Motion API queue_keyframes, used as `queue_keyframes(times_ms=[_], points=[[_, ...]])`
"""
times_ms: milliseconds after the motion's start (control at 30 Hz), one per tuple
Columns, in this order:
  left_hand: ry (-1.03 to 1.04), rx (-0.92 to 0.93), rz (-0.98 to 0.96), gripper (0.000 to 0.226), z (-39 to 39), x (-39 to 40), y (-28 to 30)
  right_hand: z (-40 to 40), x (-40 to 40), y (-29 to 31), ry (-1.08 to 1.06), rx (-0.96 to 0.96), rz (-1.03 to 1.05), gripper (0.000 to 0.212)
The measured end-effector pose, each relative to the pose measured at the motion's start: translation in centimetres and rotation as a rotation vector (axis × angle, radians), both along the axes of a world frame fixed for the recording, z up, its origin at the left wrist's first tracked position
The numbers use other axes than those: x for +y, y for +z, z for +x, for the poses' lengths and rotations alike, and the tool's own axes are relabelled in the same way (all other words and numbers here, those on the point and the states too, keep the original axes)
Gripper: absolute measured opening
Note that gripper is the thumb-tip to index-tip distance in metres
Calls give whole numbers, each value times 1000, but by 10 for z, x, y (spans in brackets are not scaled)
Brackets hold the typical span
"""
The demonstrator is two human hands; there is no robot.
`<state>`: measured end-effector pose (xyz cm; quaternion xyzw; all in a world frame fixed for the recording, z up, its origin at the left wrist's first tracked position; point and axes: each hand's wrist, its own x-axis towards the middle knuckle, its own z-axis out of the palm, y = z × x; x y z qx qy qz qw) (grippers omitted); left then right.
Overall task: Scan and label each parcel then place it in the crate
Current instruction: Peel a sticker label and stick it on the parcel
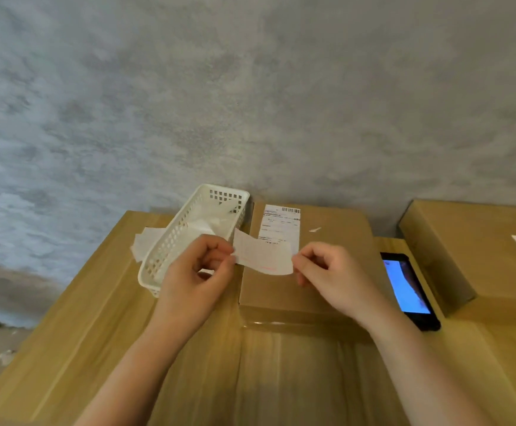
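Observation:
A white paper label (pixel 263 256) with faint red lines is stretched between my two hands above a brown cardboard parcel (pixel 327 241). My left hand (pixel 198 272) pinches its left end and my right hand (pixel 327 272) pinches its right end. The parcel lies flat on a large cardboard surface (pixel 189 348) and carries a printed shipping label (pixel 279 224) with a barcode near its far edge. A black phone (pixel 409 290) with a lit blue screen lies right of the parcel.
A white perforated plastic basket (pixel 186 232) holding paper slips stands left of the parcel, with loose white slips (pixel 146 241) beside it. Another cardboard box (pixel 472 247) with a label sits at the right. A grey wall rises behind.

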<state>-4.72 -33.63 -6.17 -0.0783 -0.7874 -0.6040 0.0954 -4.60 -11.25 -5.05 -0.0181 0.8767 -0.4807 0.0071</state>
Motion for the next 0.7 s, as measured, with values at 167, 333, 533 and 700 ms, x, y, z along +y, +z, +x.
queue_keyframes(times_ms=[167,333,533,700], points=[[-50,-72,-57,9,-4,39,-7,24,30,-13,-76,-13,83,21],[-33,-57,-164,11,-4,53,-14,27,38,-17,-183,30,171,21],[-12,-70,-130,12,2,56,-18,18,30,-19,-199,-42,291,33],[22,-25,-247,14,8,50,-21,18,24,-21,-185,-3,401,20]])
